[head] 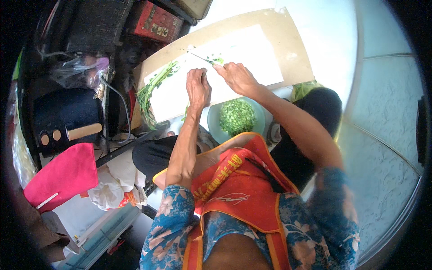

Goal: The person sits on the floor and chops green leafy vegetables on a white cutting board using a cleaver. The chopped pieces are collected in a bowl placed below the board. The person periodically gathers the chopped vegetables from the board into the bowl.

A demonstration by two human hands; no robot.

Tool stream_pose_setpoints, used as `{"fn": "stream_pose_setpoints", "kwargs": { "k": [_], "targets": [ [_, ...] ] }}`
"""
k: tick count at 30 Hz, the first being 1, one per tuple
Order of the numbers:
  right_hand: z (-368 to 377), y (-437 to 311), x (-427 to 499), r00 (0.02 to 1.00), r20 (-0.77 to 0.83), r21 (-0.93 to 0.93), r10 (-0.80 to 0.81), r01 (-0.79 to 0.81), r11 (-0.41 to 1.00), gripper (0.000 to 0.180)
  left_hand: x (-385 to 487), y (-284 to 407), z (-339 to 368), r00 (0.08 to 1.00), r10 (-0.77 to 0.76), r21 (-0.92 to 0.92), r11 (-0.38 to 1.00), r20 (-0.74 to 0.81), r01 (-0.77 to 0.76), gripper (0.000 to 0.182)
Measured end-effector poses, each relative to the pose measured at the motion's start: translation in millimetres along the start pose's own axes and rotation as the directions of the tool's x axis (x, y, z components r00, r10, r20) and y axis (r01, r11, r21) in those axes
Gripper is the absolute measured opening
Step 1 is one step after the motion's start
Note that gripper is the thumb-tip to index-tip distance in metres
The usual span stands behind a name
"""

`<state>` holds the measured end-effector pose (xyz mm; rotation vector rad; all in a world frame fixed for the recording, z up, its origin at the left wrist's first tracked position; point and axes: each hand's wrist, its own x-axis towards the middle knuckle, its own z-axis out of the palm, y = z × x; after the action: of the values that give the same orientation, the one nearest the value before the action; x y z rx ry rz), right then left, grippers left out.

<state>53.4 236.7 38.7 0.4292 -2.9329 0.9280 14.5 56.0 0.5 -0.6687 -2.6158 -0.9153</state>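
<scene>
My right hand [237, 77] is closed around the handle of a knife [201, 58], whose thin blade points up and left over a white cutting board [249, 44]. Small cut green pieces [217, 59] lie by the blade. My left hand [198, 87] rests on the board, its fingers curled; whether it holds anything I cannot tell. Left of it, a bunch of leafy green stalks [157, 82] lies across the board's left end, with leaves hanging over the edge. Below the board, between my knees, stands a pale bowl [213, 118] of chopped greens [238, 116].
The white board lies on a larger tan board [297, 64]. At the left are a black appliance [67, 114] with a cable, a red box [157, 23], plastic bags [79, 72] and a pink cloth [64, 177]. A green bag [303, 89] sits beside my right knee.
</scene>
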Motion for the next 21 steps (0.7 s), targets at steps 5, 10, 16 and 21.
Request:
{"fn": "stream_pose_setpoints", "kwargs": {
  "k": [5, 10, 16, 21],
  "targets": [
    [-6, 7, -20, 0.977, -0.104, 0.026, -0.184, 0.188, 0.982, 0.03, 1, -4, 2, 0.997, -0.079, -0.036, 0.996, 0.024, 0.08, 0.013],
    [-3, 0, -24, 0.988, -0.083, 0.044, -0.131, 0.135, 0.99, 0.031, 2, -4, 2, 0.995, -0.088, -0.001, 0.996, 0.042, 0.088, 0.013],
    [6, 2, -5, 0.998, -0.046, 0.009, -0.031, 0.032, 0.999, 0.034, 4, -4, 3, 0.998, -0.051, -0.009, 0.999, 0.024, 0.051, 0.012],
    [-10, -1, -19, 0.986, -0.046, 0.028, -0.159, 0.16, 0.987, 0.029, -1, -11, 3, 0.998, -0.061, -0.016, 0.998, 0.017, 0.061, 0.011]
  ]
}}
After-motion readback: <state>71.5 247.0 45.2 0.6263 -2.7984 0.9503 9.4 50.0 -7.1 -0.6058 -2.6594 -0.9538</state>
